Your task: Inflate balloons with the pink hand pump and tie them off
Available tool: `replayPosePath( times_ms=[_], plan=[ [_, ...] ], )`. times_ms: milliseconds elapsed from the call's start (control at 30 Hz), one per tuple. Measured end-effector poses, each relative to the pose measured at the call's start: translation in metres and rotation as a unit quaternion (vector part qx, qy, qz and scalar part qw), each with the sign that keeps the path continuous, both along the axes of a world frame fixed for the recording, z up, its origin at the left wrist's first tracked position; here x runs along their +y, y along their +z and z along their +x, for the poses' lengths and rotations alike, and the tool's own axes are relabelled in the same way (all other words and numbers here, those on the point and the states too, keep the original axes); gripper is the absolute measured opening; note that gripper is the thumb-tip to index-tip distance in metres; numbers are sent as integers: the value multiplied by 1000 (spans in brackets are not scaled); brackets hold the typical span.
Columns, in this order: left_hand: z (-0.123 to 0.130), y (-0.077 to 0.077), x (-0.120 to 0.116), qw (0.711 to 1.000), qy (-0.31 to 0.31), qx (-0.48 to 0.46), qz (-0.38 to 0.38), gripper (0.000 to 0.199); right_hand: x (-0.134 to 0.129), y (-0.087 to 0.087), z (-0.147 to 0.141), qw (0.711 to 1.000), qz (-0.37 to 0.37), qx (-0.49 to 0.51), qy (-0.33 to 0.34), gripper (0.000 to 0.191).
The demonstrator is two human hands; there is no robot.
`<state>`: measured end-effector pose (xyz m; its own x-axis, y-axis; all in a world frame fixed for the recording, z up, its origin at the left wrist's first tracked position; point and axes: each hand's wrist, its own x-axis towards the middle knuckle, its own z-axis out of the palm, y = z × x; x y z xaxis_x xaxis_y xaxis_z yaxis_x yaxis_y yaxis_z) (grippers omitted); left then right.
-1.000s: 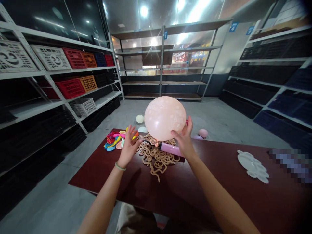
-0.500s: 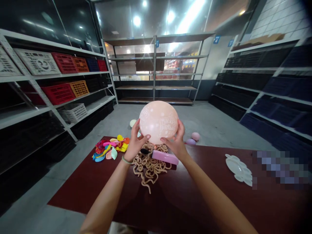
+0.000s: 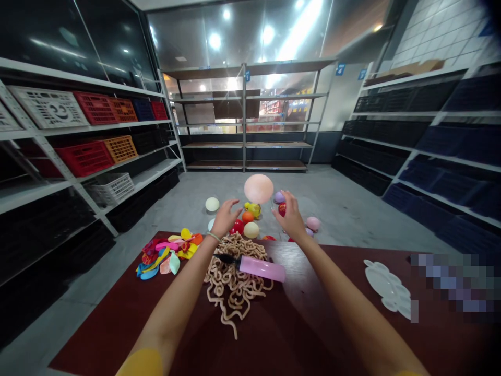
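Note:
A peach inflated balloon (image 3: 259, 188) is in the air beyond the table's far edge, apart from both hands. My left hand (image 3: 227, 218) reaches out to its lower left, fingers apart and holding nothing. To its lower right, my right hand (image 3: 290, 215) is also open, fingers curved. Below, a heap of beige long balloons (image 3: 235, 292) lies on the dark red table (image 3: 313, 324). Across the heap rests a pink balloon pump (image 3: 261, 268) with a black nozzle. A pile of uninflated colored balloons (image 3: 168, 253) sits left of my left forearm.
On the floor past the table lie several inflated balloons, among them a cream one (image 3: 251, 230) and a pale one (image 3: 212, 204). A white palette-shaped tray (image 3: 387, 287) lies at the table's right. Shelves with crates (image 3: 84, 159) line the left; a metal rack (image 3: 245, 151) stands behind.
Both hands have let go of the peach balloon and spread apart. It has moved forward, away from me, and looks smaller. More floor balloons show. The view has tilted slightly up.

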<state>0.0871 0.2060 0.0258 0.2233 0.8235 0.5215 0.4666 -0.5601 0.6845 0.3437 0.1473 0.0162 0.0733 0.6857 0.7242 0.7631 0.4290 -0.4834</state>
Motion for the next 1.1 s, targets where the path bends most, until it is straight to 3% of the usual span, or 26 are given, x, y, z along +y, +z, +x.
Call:
replayPosePath(
  times_ms=[200,400,500,700,800,900,1000,1100],
  plan=[
    [-48,-2,-39,988,-27,-104,-108,30,-20,-7,-50,997,-30,-8,67,33],
    [-124,-6,-94,992,48,-45,-106,32,-42,-12,-126,985,-68,-36,157,27],
    [-167,-25,-117,991,96,-18,-96,30,-52,-20,-174,973,-81,-43,212,24],
    [-243,-84,-154,963,214,-52,-153,28,-59,-53,-274,944,-130,-61,299,20],
    [-260,-105,-168,951,265,-59,-146,27,-56,-77,-316,937,-155,-65,305,18],
    [-265,-117,-174,941,288,-94,-149,29,-51,-101,-343,940,-170,-70,287,25],
    [-265,-121,-173,939,284,-108,-159,30,-49,-119,-354,945,-179,-78,261,29],
    [-265,-124,-170,942,274,-99,-165,29,-48,-130,-356,946,-183,-88,252,19]
  ],
)
